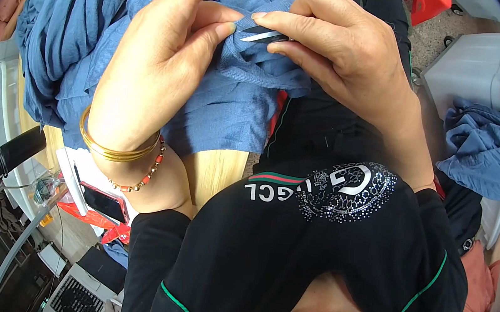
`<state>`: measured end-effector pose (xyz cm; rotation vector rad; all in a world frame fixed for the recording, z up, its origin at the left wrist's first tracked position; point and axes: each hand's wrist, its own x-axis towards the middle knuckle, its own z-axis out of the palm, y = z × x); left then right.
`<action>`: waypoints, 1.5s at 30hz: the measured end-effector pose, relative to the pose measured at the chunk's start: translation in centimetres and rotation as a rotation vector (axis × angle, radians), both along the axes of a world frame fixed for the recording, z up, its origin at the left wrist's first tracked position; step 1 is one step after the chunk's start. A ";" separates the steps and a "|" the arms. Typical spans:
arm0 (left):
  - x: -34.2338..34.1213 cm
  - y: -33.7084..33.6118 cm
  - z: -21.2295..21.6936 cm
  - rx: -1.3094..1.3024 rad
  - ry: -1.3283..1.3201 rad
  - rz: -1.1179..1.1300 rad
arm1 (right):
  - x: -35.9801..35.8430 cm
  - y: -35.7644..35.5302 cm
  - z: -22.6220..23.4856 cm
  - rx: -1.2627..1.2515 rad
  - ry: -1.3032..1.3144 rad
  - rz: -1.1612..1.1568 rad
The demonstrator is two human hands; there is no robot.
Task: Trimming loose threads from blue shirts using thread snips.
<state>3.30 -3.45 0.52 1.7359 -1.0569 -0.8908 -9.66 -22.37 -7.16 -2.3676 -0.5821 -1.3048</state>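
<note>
Blue knit-like fabric (230, 112) lies bunched in front of me, partly over a wooden tabletop (216, 170). My left hand (159, 55), with gold bangles and a beaded bracelet at the wrist, pinches a fold of it between thumb and forefinger. Closed around small thread snips (259, 35) is my right hand (349, 52). The snips' blades point left, over the fabric and close to my left fingertips. Their handle is mostly hidden in my grip, and I cannot make out a thread between the blades.
A larger heap of blue fabric (84, 20) covers the left of the table. Nearer, on the left, are a phone (105, 203) and a black cylinder (18, 151). To the right stands a pale plastic bin (473, 68) with blue cloth (490, 153) beside it. A red plastic piece (428, 4) shows at the top.
</note>
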 end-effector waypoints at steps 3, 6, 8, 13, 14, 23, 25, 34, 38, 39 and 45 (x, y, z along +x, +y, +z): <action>0.1 0.1 -0.1 -0.011 -0.006 0.002 | 0.2 -0.4 0.0 -0.199 -0.113 -0.121; -0.1 -0.1 -0.4 -0.023 0.012 -0.008 | 0.0 -0.3 0.1 -0.201 -0.090 -0.113; 0.1 -0.1 -0.6 -0.036 0.029 0.008 | -0.5 -0.1 0.1 -0.190 -0.028 -0.150; 0.1 -0.2 -0.5 -0.039 0.040 -0.006 | -0.6 0.0 0.2 -0.037 0.031 -0.076; 0.2 -0.2 -0.4 -0.037 0.039 -0.009 | -0.5 -0.3 -0.1 -0.280 -0.073 -0.222; 0.3 -1.0 0.2 0.123 -0.304 -0.123 | -3.5 -0.3 4.6 0.572 0.466 -0.065; -0.9 -1.7 -1.0 0.051 -0.723 -0.158 | -4.1 -1.2 2.8 0.562 0.443 -0.109; -2.4 -4.4 -1.5 0.299 -0.789 -0.202 | -8.3 -7.1 1.5 0.603 0.395 -0.267; 3.3 -5.3 5.1 0.077 -0.423 -0.192 | -10.1 -8.6 4.0 0.695 0.356 -0.489; 4.3 -4.9 9.1 0.283 -0.266 -0.001 | -10.1 -9.0 3.7 0.727 0.303 -0.453; 9.8 -11.1 15.2 0.083 -0.272 0.732 | -10.1 -11.9 0.8 0.701 0.250 -0.415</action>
